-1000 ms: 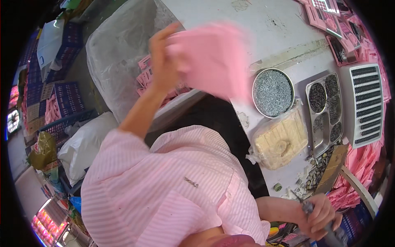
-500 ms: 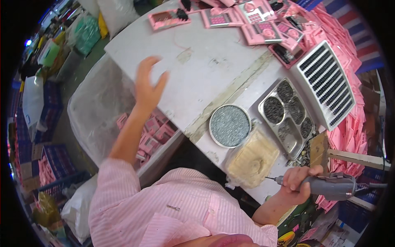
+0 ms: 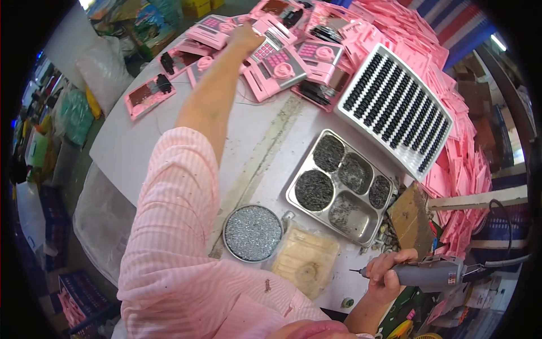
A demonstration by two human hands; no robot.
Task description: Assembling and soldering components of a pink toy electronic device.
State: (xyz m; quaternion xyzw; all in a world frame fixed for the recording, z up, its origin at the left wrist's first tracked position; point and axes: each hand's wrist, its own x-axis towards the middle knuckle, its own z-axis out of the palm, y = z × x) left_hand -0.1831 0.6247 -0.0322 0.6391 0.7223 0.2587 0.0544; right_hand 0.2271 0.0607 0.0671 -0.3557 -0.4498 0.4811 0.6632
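Observation:
My left arm in a pink striped sleeve stretches far across the white table [image 3: 169, 135]. My left hand [image 3: 246, 37] lies on a pink toy unit with a keypad [image 3: 271, 59] among several such units at the far edge; the frame does not show whether the fingers grip it. Close to me at the lower right, my right hand [image 3: 387, 276] is shut on a grey electric screwdriver [image 3: 429, 274]. Its bit points left, just beyond a worn wooden pad [image 3: 307, 260].
A round tin of screws [image 3: 253, 233] and a metal compartment tray [image 3: 293, 198] holding dark screws sit in front of me. Behind them are a white rack of black parts [image 3: 398, 110] and a heap of pink panels [image 3: 457, 175]. Plastic bags [image 3: 101, 214] hang left of the table.
My left hand, which held a pink panel up at the left, let it go and reached across the table to the pink units. The right hand has kept hold of the screwdriver.

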